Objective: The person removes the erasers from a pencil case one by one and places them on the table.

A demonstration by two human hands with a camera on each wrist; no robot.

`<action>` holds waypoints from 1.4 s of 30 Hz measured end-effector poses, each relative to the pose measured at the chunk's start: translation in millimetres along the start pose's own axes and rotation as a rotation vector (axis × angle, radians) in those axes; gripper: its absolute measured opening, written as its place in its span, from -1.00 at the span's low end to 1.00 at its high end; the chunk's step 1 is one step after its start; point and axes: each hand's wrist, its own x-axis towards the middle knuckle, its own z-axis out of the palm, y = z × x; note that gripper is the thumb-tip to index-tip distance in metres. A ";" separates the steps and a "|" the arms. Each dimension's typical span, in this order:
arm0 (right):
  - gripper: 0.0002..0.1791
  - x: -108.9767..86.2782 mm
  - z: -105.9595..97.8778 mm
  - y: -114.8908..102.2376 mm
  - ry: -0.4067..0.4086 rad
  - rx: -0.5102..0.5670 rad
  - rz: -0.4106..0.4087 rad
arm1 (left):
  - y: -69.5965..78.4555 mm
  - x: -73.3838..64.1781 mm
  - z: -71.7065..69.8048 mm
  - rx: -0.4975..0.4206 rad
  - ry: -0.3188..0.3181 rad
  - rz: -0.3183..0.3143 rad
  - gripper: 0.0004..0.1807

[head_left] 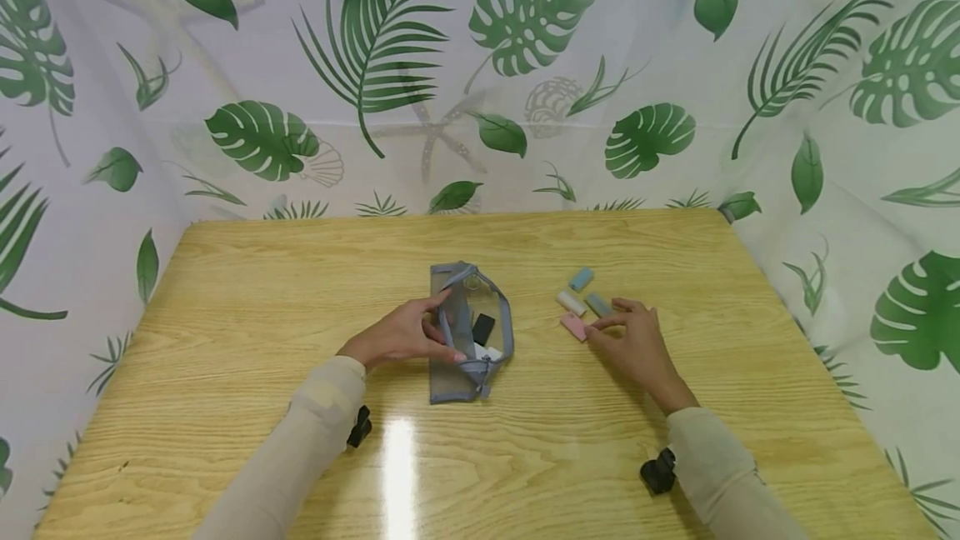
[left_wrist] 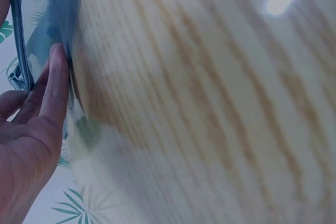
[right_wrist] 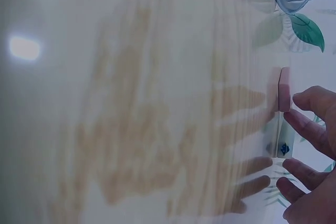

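A grey-blue mesh zip pouch lies on the table with its mouth spread. My left hand holds it by the left side of the mouth. In the left wrist view, fingers of the left hand lie against the mesh. Inside the pouch are a black block and some white pieces. My right hand reaches to a small pink block, its fingertips at the block's near end. In the right wrist view, thumb and forefinger stand apart beside the pink block, not visibly closed round it.
Close to the pink block lie a white block, a grey-green block and a teal block. The wooden table ends at a leaf-print cloth behind and at both sides.
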 end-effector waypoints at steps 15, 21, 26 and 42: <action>-0.79 1.1 -8.4 -7.0 0.016 -0.003 -0.014 | 1.0 -1.0 1.0 -0.006 0.008 -0.002 0.23; -0.79 7.7 -11.3 -16.9 0.036 -0.019 -0.027 | 0.4 -0.9 0.4 -0.004 0.004 0.002 0.23; -0.79 13.8 -6.9 -28.2 0.028 0.004 -0.071 | 1.3 -1.0 0.3 -0.001 0.002 0.005 0.23; -0.83 20.9 28.2 -79.1 -0.127 0.033 -0.181 | 0.0 -0.4 0.3 0.007 0.006 0.011 0.23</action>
